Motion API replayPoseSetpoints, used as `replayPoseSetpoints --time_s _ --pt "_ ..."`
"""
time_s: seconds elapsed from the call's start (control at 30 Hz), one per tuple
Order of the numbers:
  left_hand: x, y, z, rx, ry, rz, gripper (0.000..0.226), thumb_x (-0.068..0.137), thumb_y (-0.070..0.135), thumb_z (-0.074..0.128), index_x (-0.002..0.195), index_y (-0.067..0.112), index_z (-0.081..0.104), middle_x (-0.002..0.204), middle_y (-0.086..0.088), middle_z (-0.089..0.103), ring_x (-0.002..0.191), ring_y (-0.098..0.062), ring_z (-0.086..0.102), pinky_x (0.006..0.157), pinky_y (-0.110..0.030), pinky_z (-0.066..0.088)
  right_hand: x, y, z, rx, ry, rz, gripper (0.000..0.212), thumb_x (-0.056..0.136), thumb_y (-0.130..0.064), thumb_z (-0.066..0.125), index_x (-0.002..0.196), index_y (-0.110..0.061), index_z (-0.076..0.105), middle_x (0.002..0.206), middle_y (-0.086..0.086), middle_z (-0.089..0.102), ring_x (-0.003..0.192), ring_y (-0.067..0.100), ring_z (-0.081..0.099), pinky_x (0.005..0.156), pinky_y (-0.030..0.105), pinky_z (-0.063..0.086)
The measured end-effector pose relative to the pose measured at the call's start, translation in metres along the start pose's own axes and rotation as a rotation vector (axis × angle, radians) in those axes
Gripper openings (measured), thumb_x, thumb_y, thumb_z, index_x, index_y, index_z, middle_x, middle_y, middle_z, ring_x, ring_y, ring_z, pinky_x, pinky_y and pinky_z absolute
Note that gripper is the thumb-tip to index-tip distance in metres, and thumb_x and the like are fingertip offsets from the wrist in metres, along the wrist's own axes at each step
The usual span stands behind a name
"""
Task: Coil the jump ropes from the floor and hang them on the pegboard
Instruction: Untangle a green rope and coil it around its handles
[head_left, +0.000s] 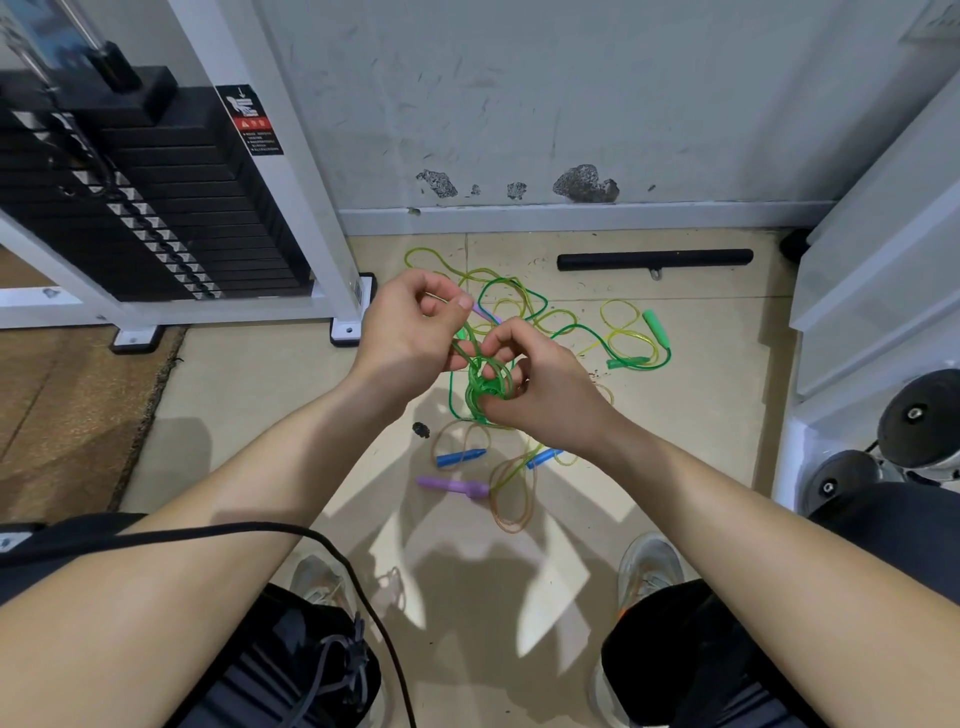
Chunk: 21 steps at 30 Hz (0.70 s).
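The person is bending over the beige tiled floor (249, 415) and working a translucent green plastic jump rope (488, 387) into a small coil held up in front of the body. The right hand (545, 400) is curling its fingers and thumb round the bunched loops, pinning them together so the turns are not springing apart. The left hand (410, 332) is pinching a free strand of the same rope between thumb and forefinger, just above and beside the coil, keeping it taut so the next turn is feeding in neatly. A green strand is hanging from the coil toward the floor, though where it is ending among the other cords is hard to tell. Below and beyond the hands, the remaining ropes are lying loose and tangled: a yellow-green cord (623, 332) looping near two green plastic handles (652, 323), a pair of blue plastic handles (461, 458) and a purple plastic handle (453, 486) nearer the feet. The pegboard is not appearing in this view, so the hanging step seems to be waiting until this coil is finished.
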<state>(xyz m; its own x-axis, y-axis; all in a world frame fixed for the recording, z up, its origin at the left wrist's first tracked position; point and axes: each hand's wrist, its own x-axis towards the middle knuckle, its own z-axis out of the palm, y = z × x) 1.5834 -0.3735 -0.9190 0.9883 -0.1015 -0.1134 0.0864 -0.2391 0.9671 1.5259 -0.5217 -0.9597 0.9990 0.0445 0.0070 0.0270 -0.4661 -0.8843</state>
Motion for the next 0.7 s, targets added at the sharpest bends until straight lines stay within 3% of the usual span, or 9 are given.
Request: replayPoseSetpoints --time_s 0.1,0.23,0.33,0.43,0.7 --pt "0.0 0.001 0.0 -0.028 0.0 0.015 0.003 0.096 0.013 0.063 0.095 0.012 0.06 0.059 0.008 0.048 0.073 -0.027 0.069 0.065 -0.044 0.062 0.002 0.002 0.0 -0.008 0.041 -0.007 0.038 0.07 -0.009 0.079 0.101 -0.026 0.064 0.085 -0.014 0.056 0.051 0.006 0.048 0.06 0.015 0.04" --pt "-0.004 0.002 0.001 -0.005 -0.015 0.071 0.004 0.094 0.015 0.065 0.093 0.015 0.061 0.067 0.003 0.055 0.089 -0.032 0.07 0.063 -0.042 0.062 0.003 0.006 0.004 -0.196 0.046 -0.17 0.038 0.069 -0.014 0.082 0.106 -0.019 0.071 0.086 -0.007 0.058 0.063 0.001 0.052 0.067 0.013 0.038" --pt "-0.006 0.004 0.003 -0.005 -0.032 0.084 0.008 0.094 0.012 0.065 0.089 0.016 0.061 0.068 0.001 0.055 0.079 -0.034 0.069 0.061 -0.043 0.062 0.003 0.005 0.008 -0.186 0.066 -0.174 0.034 0.069 -0.018 0.083 0.1 -0.018 0.07 0.085 -0.014 0.055 0.068 -0.009 0.049 0.069 0.014 0.037" --pt "-0.007 0.006 0.005 -0.019 -0.064 0.07 0.009 0.094 0.012 0.065 0.089 0.017 0.06 0.069 0.002 0.054 0.075 -0.023 0.066 0.062 -0.041 0.062 0.001 0.005 0.011 -0.187 0.101 -0.175 0.028 0.072 -0.019 0.081 0.096 -0.016 0.066 0.09 -0.017 0.053 0.068 -0.011 0.046 0.071 0.018 0.037" --pt "-0.004 0.011 0.002 -0.052 -0.067 0.043 0.004 0.096 0.011 0.063 0.096 0.012 0.059 0.067 0.004 0.055 0.069 -0.016 0.07 0.06 -0.041 0.06 -0.003 0.009 0.02 -0.251 0.074 -0.139 0.033 0.075 -0.029 0.082 0.105 -0.021 0.07 0.086 -0.007 0.054 0.068 0.01 0.052 0.071 0.025 0.041"
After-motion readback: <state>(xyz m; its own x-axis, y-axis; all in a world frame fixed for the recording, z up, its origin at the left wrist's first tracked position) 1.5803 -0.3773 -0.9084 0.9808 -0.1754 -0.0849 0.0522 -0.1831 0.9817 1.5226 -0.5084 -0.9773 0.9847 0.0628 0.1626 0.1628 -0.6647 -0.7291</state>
